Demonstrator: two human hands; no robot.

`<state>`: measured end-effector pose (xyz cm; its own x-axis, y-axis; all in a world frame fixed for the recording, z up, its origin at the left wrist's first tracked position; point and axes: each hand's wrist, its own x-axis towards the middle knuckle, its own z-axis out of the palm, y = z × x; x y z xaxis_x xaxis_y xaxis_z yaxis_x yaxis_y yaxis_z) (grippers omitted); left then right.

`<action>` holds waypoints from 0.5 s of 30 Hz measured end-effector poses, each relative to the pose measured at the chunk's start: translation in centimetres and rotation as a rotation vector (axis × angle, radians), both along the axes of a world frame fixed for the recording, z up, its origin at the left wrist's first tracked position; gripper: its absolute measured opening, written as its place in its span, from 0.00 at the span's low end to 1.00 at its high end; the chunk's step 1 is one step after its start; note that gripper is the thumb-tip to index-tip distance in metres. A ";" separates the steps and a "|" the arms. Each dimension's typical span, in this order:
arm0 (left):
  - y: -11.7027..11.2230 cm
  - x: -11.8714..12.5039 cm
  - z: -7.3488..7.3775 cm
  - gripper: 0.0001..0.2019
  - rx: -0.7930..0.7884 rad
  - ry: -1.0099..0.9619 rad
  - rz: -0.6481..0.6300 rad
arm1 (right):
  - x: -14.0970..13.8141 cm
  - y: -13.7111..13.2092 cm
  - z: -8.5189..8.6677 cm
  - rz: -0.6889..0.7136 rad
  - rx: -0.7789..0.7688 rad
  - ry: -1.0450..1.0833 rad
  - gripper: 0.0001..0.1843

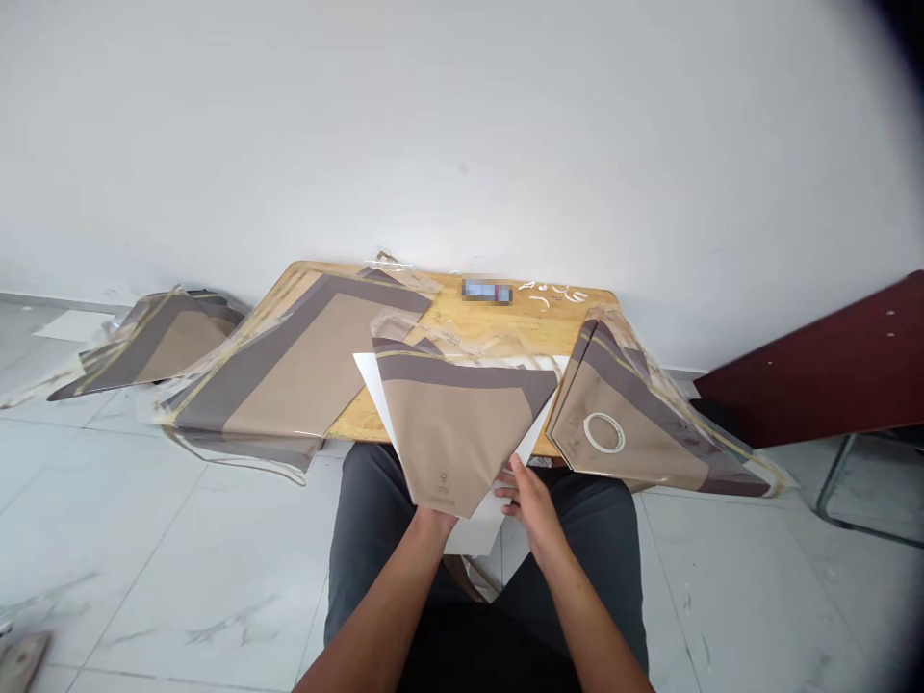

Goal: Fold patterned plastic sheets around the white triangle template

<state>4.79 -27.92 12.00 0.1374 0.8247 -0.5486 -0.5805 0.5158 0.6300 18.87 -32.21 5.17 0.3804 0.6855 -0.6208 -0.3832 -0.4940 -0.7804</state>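
Hands: the left hand (433, 525) sits at the lower tip of a folded taupe panel (451, 433). Its fingers are behind the panel, so whether it grips cannot be told. The right hand (532, 505) is open, fingers spread, against the panel's lower right edge and a white sheet (491, 527) showing beneath it.

Position: the panel is held over the lap, just in front of the near edge of a wooden tabletop (491, 322). Its dark band runs along the wide upper edge, and a small printed mark lies near the tip.

Handling (judgement): looks light, thin and soft enough to flex or slide on the white sheet, with a fold that may spring open (material unclear from this view: coated paper or fabric). A steadier hold would be along both folded edges, not at the tip alone.

Surroundings: a large flat taupe panel (303, 371) with clear plastic film (209, 409) lies across the table's left side and hangs over. A folded panel with a white ring (604, 432) lies at right, and a further stack (166, 337) rests on the floor tiles (180, 549) at left.
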 end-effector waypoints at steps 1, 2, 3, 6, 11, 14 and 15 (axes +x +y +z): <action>-0.1 -0.3 -1.0 0.16 -0.020 -0.004 0.001 | -0.7 -0.8 -1.7 -0.016 0.011 0.133 0.32; -0.2 -0.8 -2.0 0.15 -0.043 -0.008 0.005 | -1.4 -1.3 -3.0 -0.051 0.023 0.214 0.32; -0.4 -1.5 -3.0 0.15 -0.071 -0.011 0.018 | -1.9 -1.7 -3.8 -0.080 0.041 0.264 0.32; -1.3 -4.1 -5.8 0.13 -0.163 -0.009 0.108 | -2.5 -2.2 -5.0 -0.158 0.054 0.249 0.30; -2.8 -6.8 -8.8 0.12 -0.097 0.018 0.019 | -2.1 -2.4 -5.3 -0.184 0.076 0.240 0.25; -3.2 -6.8 -9.6 0.15 -0.055 -0.001 -0.014 | -2.4 -2.7 -5.2 -0.181 0.086 0.253 0.24; -3.2 -6.8 -9.7 0.16 -0.053 -0.025 -0.011 | -2.5 -2.7 -5.1 -0.169 0.088 0.267 0.25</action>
